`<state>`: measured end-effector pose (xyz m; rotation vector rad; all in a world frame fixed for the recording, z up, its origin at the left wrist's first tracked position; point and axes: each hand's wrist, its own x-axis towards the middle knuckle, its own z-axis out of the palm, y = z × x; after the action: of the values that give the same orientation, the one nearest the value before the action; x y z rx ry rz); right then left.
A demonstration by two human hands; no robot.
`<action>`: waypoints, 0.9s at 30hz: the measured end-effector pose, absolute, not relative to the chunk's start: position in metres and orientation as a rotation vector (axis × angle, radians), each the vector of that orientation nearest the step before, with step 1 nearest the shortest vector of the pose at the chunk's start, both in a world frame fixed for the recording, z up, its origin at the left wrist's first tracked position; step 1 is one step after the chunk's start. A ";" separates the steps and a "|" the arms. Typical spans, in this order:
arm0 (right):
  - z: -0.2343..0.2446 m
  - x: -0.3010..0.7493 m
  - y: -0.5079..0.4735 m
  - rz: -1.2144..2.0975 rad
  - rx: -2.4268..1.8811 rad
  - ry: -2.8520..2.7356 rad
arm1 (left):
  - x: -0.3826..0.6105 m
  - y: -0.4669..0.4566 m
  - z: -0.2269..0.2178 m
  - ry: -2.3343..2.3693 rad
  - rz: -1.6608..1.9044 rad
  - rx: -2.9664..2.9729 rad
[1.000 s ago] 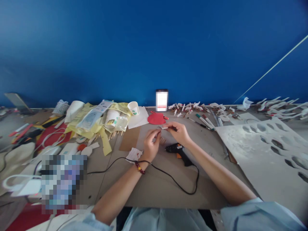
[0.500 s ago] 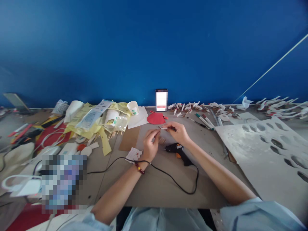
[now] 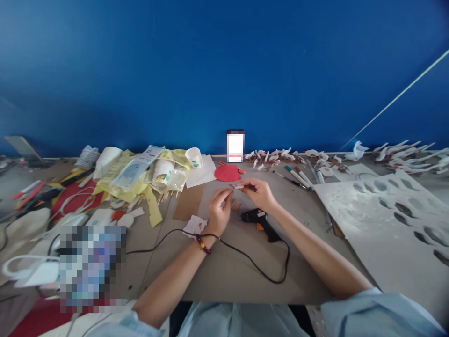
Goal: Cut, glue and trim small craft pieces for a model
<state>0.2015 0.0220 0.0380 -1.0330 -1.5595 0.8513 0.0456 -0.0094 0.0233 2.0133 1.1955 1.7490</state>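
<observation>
My left hand and my right hand meet over the middle of the table, fingertips pinched. Between them is a small white piece, gripped by my right fingers; its kind is too small to tell. The closed left fingertips touch its near left end, and whether they hold something of their own I cannot make out. A black hot glue gun lies on the table under my right wrist. Behind the hands lies a red oval piece with a red pen on it. Small sticks lie between the hands.
A black cord loops from the glue gun under my left wrist. A phone leans on the blue wall. Paper cups and yellow packaging crowd the left. Markers, small white pieces and a white sheet with cut-out holes are right.
The white piece has tilted slightly between my fingertips. Both hands keep nearly the same place, and the things on the table have not moved.
</observation>
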 end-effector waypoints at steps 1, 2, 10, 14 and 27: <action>0.038 0.202 0.022 0.854 -1.034 -1.558 | 0.046 -0.009 0.023 1.195 1.751 2.015; 0.038 0.202 0.022 0.857 -1.034 -1.556 | 0.046 -0.009 0.023 1.195 1.752 2.014; 0.037 0.201 0.022 0.872 -0.993 -1.550 | 0.046 -0.009 0.021 1.190 1.741 1.987; 0.037 0.201 0.022 0.871 -1.020 -1.546 | 0.045 -0.008 0.022 1.192 1.720 1.988; 0.039 0.201 0.022 0.851 -1.013 -1.556 | 0.044 -0.005 0.019 1.199 1.656 1.894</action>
<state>0.2008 0.0219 0.0388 -1.0127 -1.5562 0.8506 0.0441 -0.0046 0.0193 1.8941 1.1992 1.6556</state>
